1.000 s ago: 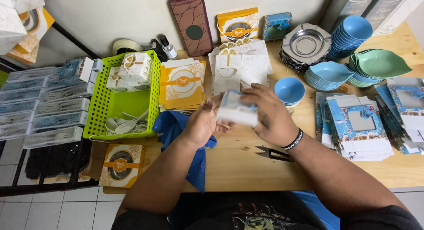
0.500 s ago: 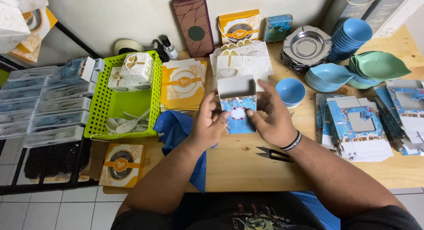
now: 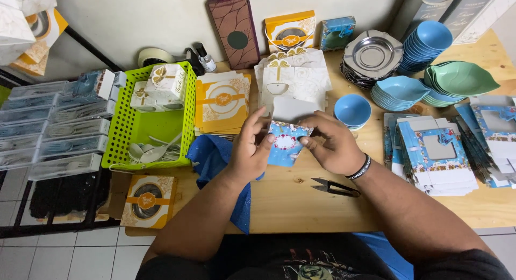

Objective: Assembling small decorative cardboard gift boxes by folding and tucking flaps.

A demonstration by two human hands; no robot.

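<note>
Both my hands hold a small blue patterned gift box (image 3: 285, 143) with a round window, above the wooden table (image 3: 301, 199). My left hand (image 3: 250, 148) grips its left side, fingers up along the edge. My right hand (image 3: 330, 143) pinches its right side and top flap; a black band is on that wrist. The box's white lid flap stands up behind it. A single blue bowl (image 3: 352, 109) sits just beyond my right hand.
Black thread snips (image 3: 336, 187) lie near the front edge. A blue cloth (image 3: 217, 161) hangs off the table. A green basket (image 3: 142, 121) holds white boxes and spoons. Flat blue box blanks (image 3: 435, 153), stacked blue bowls (image 3: 424, 43), green dishes (image 3: 462, 81) and metal plates (image 3: 372, 55) fill the right.
The box has been turned from a white side to its blue windowed face, and lowered slightly towards me. Both hands stayed on it.
</note>
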